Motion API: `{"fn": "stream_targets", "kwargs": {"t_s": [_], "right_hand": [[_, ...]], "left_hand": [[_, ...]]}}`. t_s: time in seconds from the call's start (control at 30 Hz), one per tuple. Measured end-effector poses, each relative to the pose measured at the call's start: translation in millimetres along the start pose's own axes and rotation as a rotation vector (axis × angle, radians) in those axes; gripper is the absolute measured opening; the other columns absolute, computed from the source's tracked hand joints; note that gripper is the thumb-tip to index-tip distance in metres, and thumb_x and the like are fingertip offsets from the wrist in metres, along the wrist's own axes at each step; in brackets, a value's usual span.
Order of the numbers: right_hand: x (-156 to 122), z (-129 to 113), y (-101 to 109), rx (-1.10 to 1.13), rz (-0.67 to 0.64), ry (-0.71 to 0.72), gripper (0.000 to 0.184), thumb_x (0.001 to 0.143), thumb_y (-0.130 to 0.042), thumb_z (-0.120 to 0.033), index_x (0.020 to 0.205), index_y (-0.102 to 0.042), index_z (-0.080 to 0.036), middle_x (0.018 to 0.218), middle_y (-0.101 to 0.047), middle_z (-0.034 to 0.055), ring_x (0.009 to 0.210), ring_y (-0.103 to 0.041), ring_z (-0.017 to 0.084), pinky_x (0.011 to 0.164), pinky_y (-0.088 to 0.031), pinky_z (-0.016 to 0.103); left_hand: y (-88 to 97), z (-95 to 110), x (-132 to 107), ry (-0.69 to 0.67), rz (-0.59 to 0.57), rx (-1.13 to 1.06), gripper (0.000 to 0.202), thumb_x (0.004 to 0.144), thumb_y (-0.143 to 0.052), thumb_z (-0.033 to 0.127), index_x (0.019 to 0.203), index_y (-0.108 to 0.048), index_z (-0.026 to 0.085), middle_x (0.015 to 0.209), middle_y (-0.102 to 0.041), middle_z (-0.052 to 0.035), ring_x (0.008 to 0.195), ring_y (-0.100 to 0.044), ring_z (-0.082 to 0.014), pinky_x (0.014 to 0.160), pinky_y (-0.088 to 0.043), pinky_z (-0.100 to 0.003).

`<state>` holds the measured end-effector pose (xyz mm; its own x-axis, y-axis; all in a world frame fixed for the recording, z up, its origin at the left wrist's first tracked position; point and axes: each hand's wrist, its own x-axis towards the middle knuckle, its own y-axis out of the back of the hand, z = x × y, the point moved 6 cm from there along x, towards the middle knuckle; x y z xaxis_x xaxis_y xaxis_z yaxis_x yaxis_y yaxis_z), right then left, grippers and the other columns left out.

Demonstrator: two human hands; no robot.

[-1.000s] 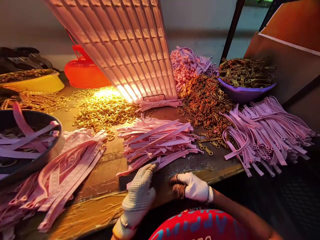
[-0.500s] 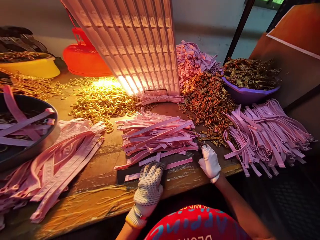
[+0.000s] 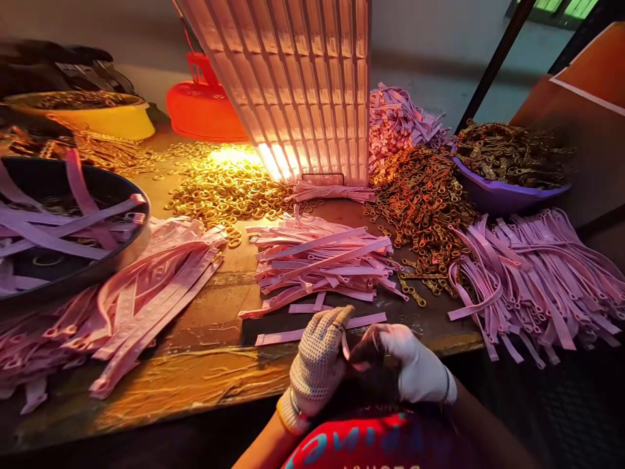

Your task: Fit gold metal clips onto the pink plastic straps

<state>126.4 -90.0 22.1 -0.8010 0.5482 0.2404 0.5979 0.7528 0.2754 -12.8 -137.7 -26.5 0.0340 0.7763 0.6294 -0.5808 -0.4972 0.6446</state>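
My left hand, in a dotted knit glove, is closed near the table's front edge. A short piece of pink strap shows at its fingertips, facing my other hand. My right hand, in a white glove with dark fingertips, is closed just beside it; what its fingers hold is hidden. Behind my hands lies a loose pile of pink straps. A single pink strap lies flat on a dark pad. Brass-coloured clasps are heaped to the right of the pile.
Gold rings lie under a red lamp beside a ribbed panel. A dark bowl and straps stand left. Right are a purple basin of clasps and more straps. A yellow basin sits back left.
My right hand has come back from the clasp pile to meet my left hand. My left hand has lifted off the strap on the pad. The view has shifted slightly left.
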Motion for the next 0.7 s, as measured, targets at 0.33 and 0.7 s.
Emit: {"fn": "stream_targets", "kwargs": {"t_s": [0.33, 0.7], "right_hand": [[30, 79, 82, -0.911, 0.542, -0.195, 0.050, 0.071, -0.056, -0.010, 0.120, -0.067, -0.015, 0.114, -0.066, 0.0153, 0.111, -0.060, 0.031, 0.101, -0.049, 0.045], [13, 27, 26, -0.651, 0.151, -0.040, 0.024, 0.090, -0.056, -0.023, 0.108, -0.071, -0.019, 0.097, -0.068, 0.0101, 0.088, -0.063, 0.021, 0.079, -0.053, 0.033]], "left_hand": [[35.2, -30, -14, 0.152, 0.080, -0.140, 0.039, 0.095, -0.043, 0.009, 0.128, -0.061, 0.020, 0.126, -0.065, -0.0099, 0.117, -0.062, -0.0219, 0.104, -0.051, -0.042], [23.9, 2, 3, -0.017, -0.031, 0.085, 0.050, 0.089, -0.050, 0.009, 0.139, -0.052, 0.012, 0.131, -0.062, -0.0167, 0.123, -0.059, -0.0267, 0.101, -0.054, -0.039]]}}
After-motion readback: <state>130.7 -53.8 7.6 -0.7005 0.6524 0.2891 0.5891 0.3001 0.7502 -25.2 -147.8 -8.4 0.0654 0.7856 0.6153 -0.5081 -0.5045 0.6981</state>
